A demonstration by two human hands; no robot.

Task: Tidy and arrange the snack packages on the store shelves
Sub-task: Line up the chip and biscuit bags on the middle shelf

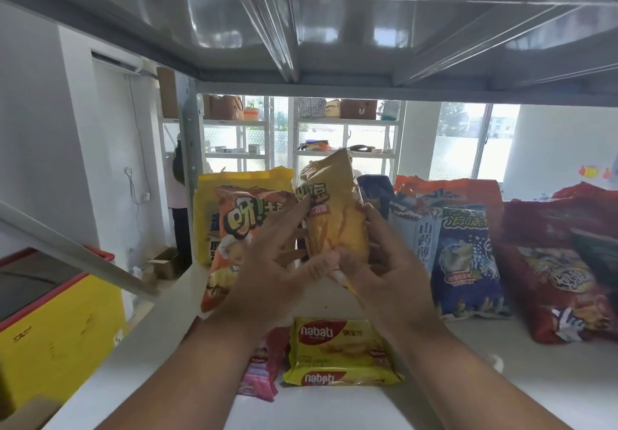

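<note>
While both hands meet over the middle of the white shelf (334, 406), a yellow snack bag (334, 219) stands upright between them, lifted clear of the shelf surface. The left hand (267, 276) has its fingers reaching up the bag's left side and its thumb curled in at the lower edge; the right hand (384, 262) wraps the bag's right side, fingertips pressed to the front and thumb pinching near the bottom corner — so both hands grip the same bag.

Behind and just left of it, an orange chip bag (240, 229) leans upright against a larger yellow package (214, 202) at the back left of the shelf. To the right stand a dark blue bag (376, 192), partly hidden behind the held one, then a pale blue-and-white bag (418, 229) and, in front of it, a blue seafood-print bag (468, 262). An orange-topped bag (448, 189) rises behind these two. At the far right a big red package (561, 276) lies tilted on the shelf.

Near the front edge, between the forearms, a yellow nabati wafer pack (341, 352) lies flat, and a pink wafer pack (264, 369) lies just beside it on the left, touching it.

Off to the left, below the shelf, sits a yellow chest freezer (50, 329) with a red rim — its lid is dark.
</note>
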